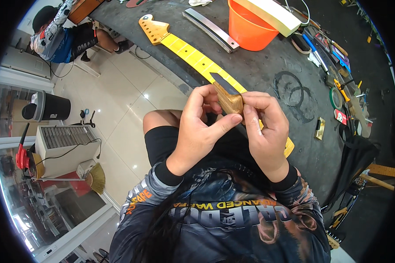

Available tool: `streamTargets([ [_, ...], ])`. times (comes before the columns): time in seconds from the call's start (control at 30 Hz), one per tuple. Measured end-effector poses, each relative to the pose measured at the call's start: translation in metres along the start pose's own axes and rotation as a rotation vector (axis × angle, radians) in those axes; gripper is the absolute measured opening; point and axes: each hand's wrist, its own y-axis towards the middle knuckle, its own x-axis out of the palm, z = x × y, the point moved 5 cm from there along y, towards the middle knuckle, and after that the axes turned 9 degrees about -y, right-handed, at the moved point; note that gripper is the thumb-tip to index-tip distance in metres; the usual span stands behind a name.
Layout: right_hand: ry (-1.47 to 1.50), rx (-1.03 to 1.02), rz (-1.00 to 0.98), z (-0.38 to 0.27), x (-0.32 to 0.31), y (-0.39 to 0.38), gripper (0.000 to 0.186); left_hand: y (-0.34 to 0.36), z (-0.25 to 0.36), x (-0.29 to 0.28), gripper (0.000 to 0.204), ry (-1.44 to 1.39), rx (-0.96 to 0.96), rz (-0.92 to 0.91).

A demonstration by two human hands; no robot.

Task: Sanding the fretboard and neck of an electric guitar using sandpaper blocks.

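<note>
Both hands hold a small brown wooden block (232,104) in front of my body. A dark, thin strip that looks like sandpaper (223,82) lies along the block's far side. My left hand (196,131) closes on the block's left side, thumb across its near end. The fingers of my right hand (267,129) pinch its right edge beside the dark strip. Beyond the block a guitar neck (191,53) with a yellow fretboard lies slantwise on the dark bench (254,63), headstock at the far left. My hands and the block hide part of it.
A long metal-faced bar (210,30) and an orange bucket (250,28) stand behind the neck. Assorted hand tools, a green tape roll (336,98) and a small gold-and-black piece (320,128) lie to the right. Another person (66,37) sits at far left.
</note>
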Motion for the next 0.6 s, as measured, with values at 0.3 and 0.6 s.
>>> streamTargets([
  [0.3,-0.040,-0.032,-0.092,-0.001,0.002,0.000,0.023,0.001,-0.007,-0.007,0.061,-0.052,-0.066,0.054],
  [0.6,-0.087,-0.005,-0.243,-0.004,-0.003,0.002,0.036,0.001,-0.008,-0.015,0.051,-0.046,-0.147,0.066],
])
